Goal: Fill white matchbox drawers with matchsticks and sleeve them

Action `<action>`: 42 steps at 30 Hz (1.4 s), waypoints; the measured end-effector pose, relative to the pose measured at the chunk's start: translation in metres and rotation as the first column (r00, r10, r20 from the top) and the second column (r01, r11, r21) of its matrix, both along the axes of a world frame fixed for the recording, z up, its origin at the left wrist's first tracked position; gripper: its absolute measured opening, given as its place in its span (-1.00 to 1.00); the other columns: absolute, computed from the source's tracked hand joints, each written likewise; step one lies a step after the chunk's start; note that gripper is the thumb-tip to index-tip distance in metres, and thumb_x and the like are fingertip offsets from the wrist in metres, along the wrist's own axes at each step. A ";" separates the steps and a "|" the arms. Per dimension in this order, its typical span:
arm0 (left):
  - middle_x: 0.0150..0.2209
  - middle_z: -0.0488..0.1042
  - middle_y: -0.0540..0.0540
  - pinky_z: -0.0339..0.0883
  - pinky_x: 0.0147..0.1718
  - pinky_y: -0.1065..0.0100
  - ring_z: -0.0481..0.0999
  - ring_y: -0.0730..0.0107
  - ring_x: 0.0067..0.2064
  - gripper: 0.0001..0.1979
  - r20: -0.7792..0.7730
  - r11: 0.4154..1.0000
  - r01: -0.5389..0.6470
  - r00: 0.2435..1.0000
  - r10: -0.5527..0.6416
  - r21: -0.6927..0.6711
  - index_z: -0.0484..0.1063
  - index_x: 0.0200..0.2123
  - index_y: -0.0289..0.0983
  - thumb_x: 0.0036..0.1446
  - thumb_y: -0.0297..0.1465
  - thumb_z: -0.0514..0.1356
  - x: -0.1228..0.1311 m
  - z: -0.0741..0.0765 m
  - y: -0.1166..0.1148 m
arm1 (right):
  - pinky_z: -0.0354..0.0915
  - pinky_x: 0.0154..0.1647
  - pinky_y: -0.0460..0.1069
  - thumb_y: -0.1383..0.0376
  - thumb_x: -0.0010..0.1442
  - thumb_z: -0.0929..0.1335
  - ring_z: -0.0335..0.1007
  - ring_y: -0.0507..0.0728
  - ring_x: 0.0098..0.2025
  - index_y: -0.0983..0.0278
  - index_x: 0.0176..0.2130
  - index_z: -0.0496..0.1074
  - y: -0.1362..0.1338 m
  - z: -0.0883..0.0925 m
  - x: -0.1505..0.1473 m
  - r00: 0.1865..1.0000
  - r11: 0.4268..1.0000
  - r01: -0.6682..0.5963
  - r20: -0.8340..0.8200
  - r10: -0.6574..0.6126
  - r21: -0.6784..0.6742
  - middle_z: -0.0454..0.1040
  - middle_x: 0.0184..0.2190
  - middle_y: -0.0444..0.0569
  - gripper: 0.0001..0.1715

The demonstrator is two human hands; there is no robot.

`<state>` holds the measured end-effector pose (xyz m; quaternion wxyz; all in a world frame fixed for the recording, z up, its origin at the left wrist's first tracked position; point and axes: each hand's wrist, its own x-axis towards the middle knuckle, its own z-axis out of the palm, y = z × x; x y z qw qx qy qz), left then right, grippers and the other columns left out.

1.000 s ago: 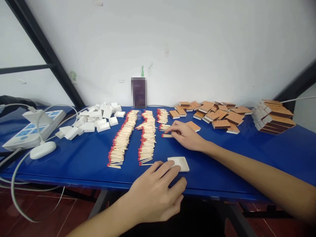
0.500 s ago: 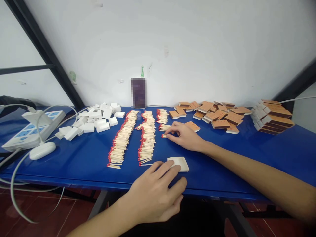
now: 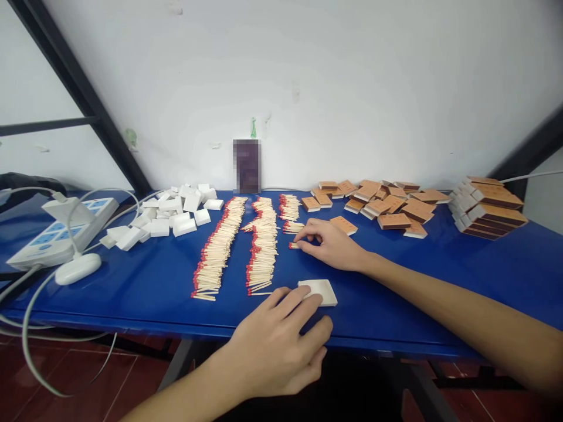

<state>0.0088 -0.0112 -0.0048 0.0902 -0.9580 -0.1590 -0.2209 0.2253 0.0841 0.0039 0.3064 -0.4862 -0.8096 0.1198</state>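
My left hand [image 3: 281,340] is curled at the table's front edge, its fingertips resting on a white matchbox tray [image 3: 326,291]. That tray lies open side up; its left part is hidden by the fingers, and its visible inside holds no matches. My right hand [image 3: 328,243] pinches a few matches [image 3: 293,245] between thumb and fingertips, low over the table, with their red heads pointing left. Just beyond it lies a short row of matches [image 3: 289,208]. Two long rows of matches, a middle one [image 3: 264,246] and a left one [image 3: 219,246], run toward the front edge.
White trays [image 3: 176,208] are heaped at the back left, near a power strip [image 3: 61,231] with cables. Orange matchbox sleeves [image 3: 391,205] lie scattered at the back right. Stacked matchboxes [image 3: 488,208] stand at the far right. A wall closes off the blue table's [image 3: 145,281] back.
The view has shifted very slightly. My right hand stays at nearly the same spot with the matches, and my left hand has not moved from the tray.
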 end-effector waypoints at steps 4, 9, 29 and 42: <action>0.00 0.42 -0.22 0.30 0.03 0.15 0.37 0.07 0.11 -0.76 0.006 1.000 -0.005 1.000 0.005 -0.002 0.42 -0.08 -0.30 0.25 -0.34 0.09 0.000 0.000 0.000 | 0.10 -0.40 -0.03 0.26 0.17 0.34 0.18 0.03 -0.46 0.26 -0.32 0.57 -0.001 0.002 0.001 0.996 0.998 0.067 -0.052 -0.067 -0.005 0.34 -0.48 -0.11 -0.80; -0.01 0.43 -0.21 0.27 0.05 0.10 0.37 0.08 0.08 -0.76 0.016 1.000 -0.011 1.000 0.011 0.002 0.42 -0.08 -0.29 0.26 -0.32 0.09 0.000 0.001 -0.001 | 0.10 -0.41 -0.03 0.20 0.11 0.38 0.20 0.04 -0.46 0.27 -0.26 0.58 -0.004 0.004 0.003 0.991 0.993 0.116 -0.061 -0.117 -0.025 0.35 -0.49 -0.12 -0.76; -0.01 0.42 -0.21 0.25 0.05 0.12 0.37 0.09 0.08 -0.76 0.022 1.000 -0.012 1.000 0.012 0.013 0.43 -0.09 -0.29 0.25 -0.32 0.10 0.001 0.001 -0.001 | 0.16 -0.33 0.00 0.29 0.25 0.27 0.28 0.09 -0.39 0.29 -0.18 0.61 0.001 -0.002 0.002 0.989 0.991 0.133 0.059 -0.134 0.024 0.36 -0.41 -0.04 -0.67; -0.02 0.42 -0.21 0.25 0.04 0.11 0.38 0.09 0.07 -0.76 0.016 1.000 -0.006 1.000 0.006 0.013 0.43 -0.09 -0.29 0.26 -0.33 0.08 0.001 0.001 -0.001 | 0.16 -0.32 0.00 0.27 0.27 0.25 0.29 0.09 -0.38 0.26 -0.23 0.61 0.001 -0.002 0.003 0.991 0.994 0.108 0.079 -0.110 0.032 0.35 -0.40 -0.03 -0.66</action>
